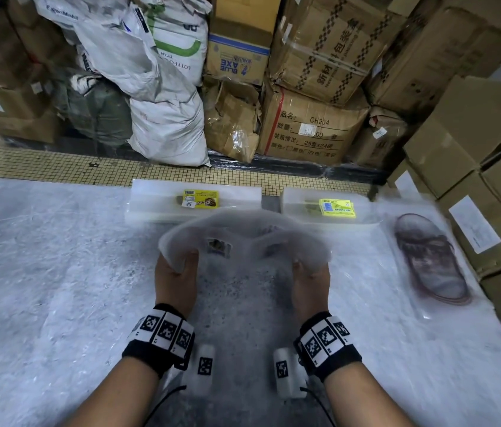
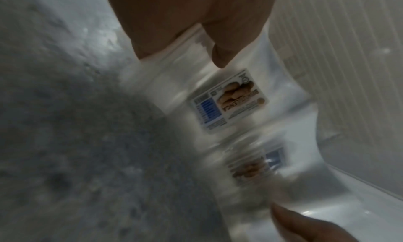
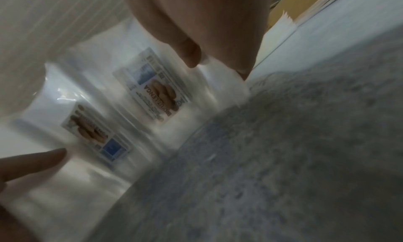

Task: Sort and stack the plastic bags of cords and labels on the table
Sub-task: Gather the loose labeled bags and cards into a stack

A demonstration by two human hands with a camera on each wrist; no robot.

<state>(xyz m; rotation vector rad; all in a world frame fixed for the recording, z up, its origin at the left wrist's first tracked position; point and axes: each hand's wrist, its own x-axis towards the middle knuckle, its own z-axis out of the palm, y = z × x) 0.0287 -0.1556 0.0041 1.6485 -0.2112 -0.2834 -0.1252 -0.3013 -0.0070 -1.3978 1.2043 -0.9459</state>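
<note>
A blurred bundle of clear plastic bags (image 1: 244, 238) hangs above the middle of the table, sagging between my hands. My left hand (image 1: 178, 266) grips its left end and my right hand (image 1: 307, 269) grips its right end. The wrist views show two printed labels inside the bundle (image 2: 231, 101) (image 3: 152, 89), each with a blue panel and a brown picture. Two flat stacks of bags lie at the far table edge: one (image 1: 193, 201) with a yellow label on top, the other (image 1: 326, 208) with a yellow-green label. A bag of dark red cord (image 1: 431, 260) lies at the right.
The table (image 1: 43, 257) is covered in scratched grey-white film. Cardboard boxes (image 1: 489, 167) stand close along the right edge. Beyond a tiled strip of floor, more cartons (image 1: 307, 127) and white sacks (image 1: 163, 118) are piled up.
</note>
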